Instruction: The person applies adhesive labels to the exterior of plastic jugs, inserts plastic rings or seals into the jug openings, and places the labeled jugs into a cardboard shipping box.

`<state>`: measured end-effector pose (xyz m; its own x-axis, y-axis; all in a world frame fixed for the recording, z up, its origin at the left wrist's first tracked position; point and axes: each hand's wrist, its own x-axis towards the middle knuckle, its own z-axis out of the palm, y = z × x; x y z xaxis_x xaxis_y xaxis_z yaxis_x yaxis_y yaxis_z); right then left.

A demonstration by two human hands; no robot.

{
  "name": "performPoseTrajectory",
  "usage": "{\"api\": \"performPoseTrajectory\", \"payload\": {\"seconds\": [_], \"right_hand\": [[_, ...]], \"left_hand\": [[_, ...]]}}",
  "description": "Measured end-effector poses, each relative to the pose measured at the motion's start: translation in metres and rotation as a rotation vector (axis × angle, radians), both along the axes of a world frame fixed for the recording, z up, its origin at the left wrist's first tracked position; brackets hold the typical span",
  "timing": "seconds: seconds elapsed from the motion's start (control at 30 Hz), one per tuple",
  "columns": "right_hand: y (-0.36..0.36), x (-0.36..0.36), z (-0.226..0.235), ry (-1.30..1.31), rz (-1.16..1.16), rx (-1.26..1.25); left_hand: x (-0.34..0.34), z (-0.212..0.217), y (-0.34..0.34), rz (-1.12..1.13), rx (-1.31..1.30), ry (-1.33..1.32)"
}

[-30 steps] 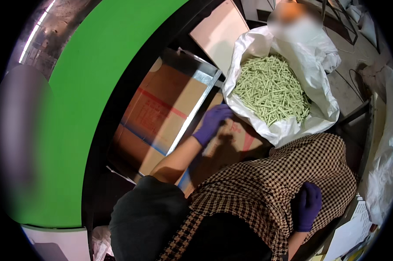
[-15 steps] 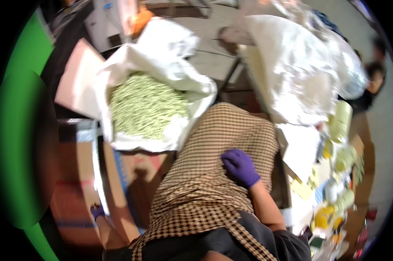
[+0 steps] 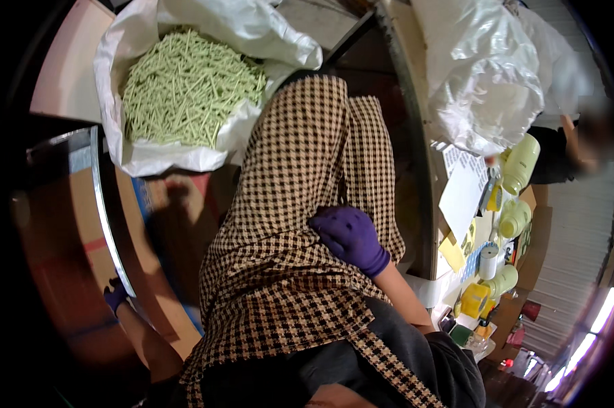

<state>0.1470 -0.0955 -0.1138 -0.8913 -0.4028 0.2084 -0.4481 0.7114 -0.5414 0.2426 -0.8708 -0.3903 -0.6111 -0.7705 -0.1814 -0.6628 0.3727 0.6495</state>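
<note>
My right hand (image 3: 351, 238), in a purple glove, rests closed on the brown-and-black checked apron (image 3: 273, 177) over my lap. Its fingertips are turned under, so whether they pinch the cloth is hidden. Far to the left, my left hand (image 3: 116, 296), also gloved in purple, is at the lower end of a shiny metal rail (image 3: 108, 211). Its fingers look bent around the rail, though they are small and dark. Ahead on the left stands an open white sack (image 3: 133, 158) holding many short pale-green sticks (image 3: 191, 88); neither hand touches it.
A worktable (image 3: 424, 224) along my right carries a clear plastic bag (image 3: 484, 81), white sheets (image 3: 462, 204), pale-green cylinders (image 3: 522, 163) and a yellow item (image 3: 473, 300). Brown cardboard (image 3: 86, 204) lies on the left. Another person (image 3: 555, 153) is at the far right.
The view has shifted, so the sack and apron appear higher and further left. My right hand stays on the apron, and my left hand stays by the rail's end.
</note>
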Motion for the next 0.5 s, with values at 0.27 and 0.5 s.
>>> {"api": "performPoseTrajectory", "payload": {"seconds": [0.27, 0.5], "right_hand": [[-0.011, -0.036, 0.010, -0.120, 0.029, -0.135], [-0.010, -0.028, 0.013, -0.121, -0.008, -0.031]], "left_hand": [[0.030, -0.009, -0.012, 0.155, 0.302, 0.200], [-0.042, 0.002, -0.001, -0.453, -0.432, 0.009]]}}
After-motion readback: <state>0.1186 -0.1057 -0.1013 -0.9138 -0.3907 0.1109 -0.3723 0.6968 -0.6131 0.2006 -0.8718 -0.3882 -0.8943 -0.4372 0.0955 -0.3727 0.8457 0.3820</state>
